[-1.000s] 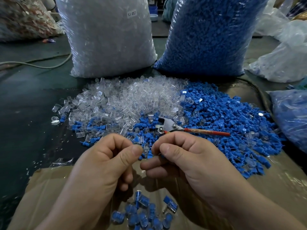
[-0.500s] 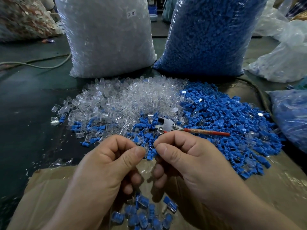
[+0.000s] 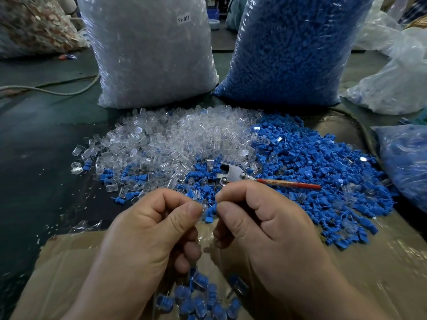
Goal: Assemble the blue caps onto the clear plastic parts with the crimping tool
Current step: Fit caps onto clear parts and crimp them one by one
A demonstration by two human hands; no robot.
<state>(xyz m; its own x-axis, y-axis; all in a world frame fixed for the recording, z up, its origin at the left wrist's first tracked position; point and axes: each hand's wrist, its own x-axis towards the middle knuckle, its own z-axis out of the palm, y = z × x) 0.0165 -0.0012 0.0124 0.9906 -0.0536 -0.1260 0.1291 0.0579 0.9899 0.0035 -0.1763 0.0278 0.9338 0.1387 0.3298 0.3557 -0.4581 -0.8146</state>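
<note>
Head view gives one piece of writing that can be read: a white label [image 3: 183,19] with "SJ-017" on the clear bag [image 3: 150,61], which stands upright beside the blue bag [image 3: 288,49].

Both hands are close together above the cardboard [image 3: 69,262], with the fingers curled and the tips almost meeting. On the left hand [image 3: 147,229] the thumb presses against the index finger, and a clear part [image 3: 203,205] shows just at the thumb tip, pinched there. The right hand [image 3: 261,225] pinches a blue cap [image 3: 212,210] between thumb and index finger, and the cap points toward the left hand. Whether the two pieces already touch, I cannot tell.

The tool [image 3: 233,175] lies untouched on the heaps just behind the right knuckles, its red handle pointing right. The clear parts [image 3: 173,139] are heaped on the left and the caps [image 3: 323,162] on the right, mixed where they meet. Some joined pieces [image 3: 198,294] lie on the cardboard under the hands.
</note>
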